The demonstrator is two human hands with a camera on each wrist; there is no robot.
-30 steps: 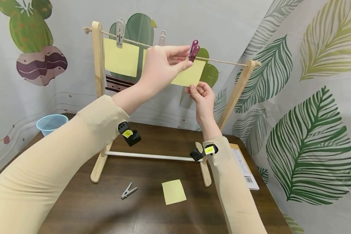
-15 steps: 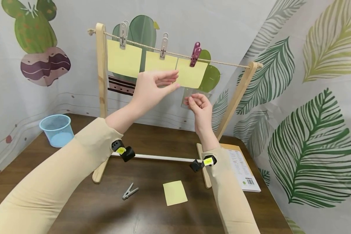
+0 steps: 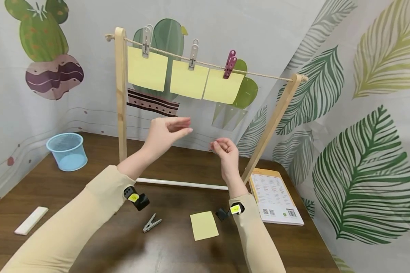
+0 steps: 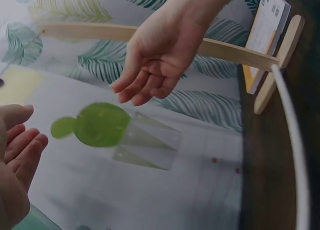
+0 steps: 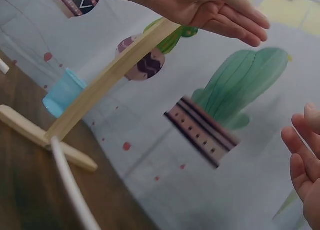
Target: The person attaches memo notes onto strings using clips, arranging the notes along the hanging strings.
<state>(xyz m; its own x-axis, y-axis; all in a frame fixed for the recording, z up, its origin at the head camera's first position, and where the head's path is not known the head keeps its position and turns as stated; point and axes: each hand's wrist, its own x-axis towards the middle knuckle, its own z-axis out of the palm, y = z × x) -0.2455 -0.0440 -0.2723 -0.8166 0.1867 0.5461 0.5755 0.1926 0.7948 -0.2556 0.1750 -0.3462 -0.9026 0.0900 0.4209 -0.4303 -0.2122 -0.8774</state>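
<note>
- Both hands have dropped farther below the notes, empty, fingers relaxed.
- Rope: three notes, three pegs.
- Surface, inside right edge: one note, one peg.

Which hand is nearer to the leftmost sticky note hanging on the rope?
The left. In the head view, the left hand is below the leftmost sticky note and slightly right of it, not touching; the right hand is lower and farther right.
</note>
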